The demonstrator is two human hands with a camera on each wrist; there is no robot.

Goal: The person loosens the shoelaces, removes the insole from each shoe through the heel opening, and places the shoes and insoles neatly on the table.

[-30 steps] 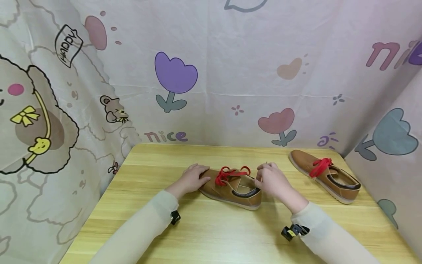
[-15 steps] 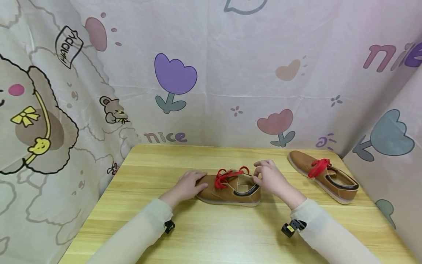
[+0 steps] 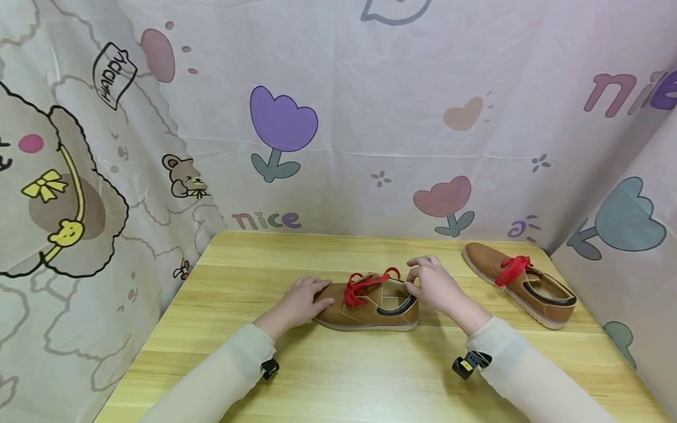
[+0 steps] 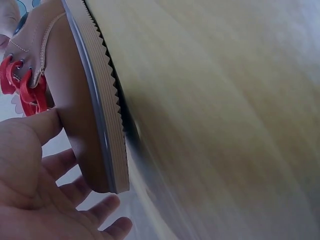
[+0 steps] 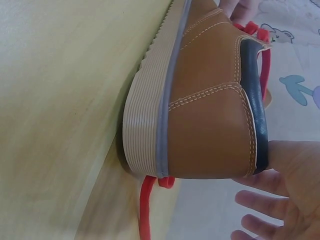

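Observation:
A brown leather lace-up shoe (image 3: pixel 330 312) stands on its sole mid-table, toe to the left and heel to the right. Its red laces (image 3: pixel 355 291) are tied in a bow. At the toe, my left hand (image 3: pixel 298 299) holds the shoe, its thumb (image 4: pixel 46 124) on the upper and its fingers around the far side. My right hand (image 3: pixel 432 286) pinches the heel's back; in the right wrist view, the thumb goes over the dark padded collar (image 5: pixel 254 105) and the index finger lies against the outside. The other right fingers are spread loosely.
A matching brown shoe (image 3: pixel 547 306) with red laces lies at the table's back right, toe pointing back and left. The light wooden table (image 3: pixel 338 382) meets a printed cloth (image 3: pixel 359 106) behind, with more cloth at both sides.
The shoe has turned so its toe sits nearer to me and its side faces me more squarely. My left hand came slightly left and nearer with the toe; the right stayed at the heel.

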